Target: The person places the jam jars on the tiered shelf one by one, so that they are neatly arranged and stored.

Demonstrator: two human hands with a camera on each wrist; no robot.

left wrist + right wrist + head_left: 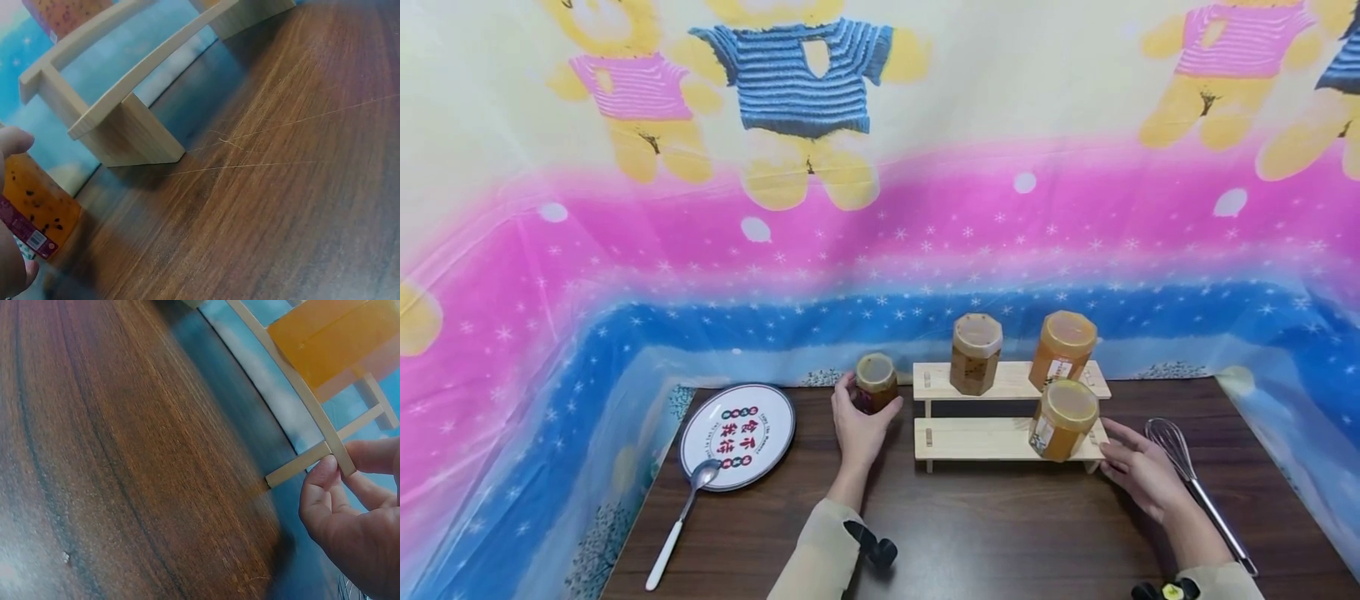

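Note:
My left hand grips a jar with a yellowish lid, left of a two-step wooden rack. In the left wrist view the jar shows orange contents with dark seeds and a red label; fingers curve round it. My right hand pinches the right end of the rack's lower board, thumb on one side and fingers on the other. An amber jar stands on the lower step. On the upper step are a brownish jar and another amber jar.
To the left lies a white plate with printed characters, a spoon leaning on its rim. A metal whisk lies right of my right hand. Behind the brown table hangs a patterned cloth.

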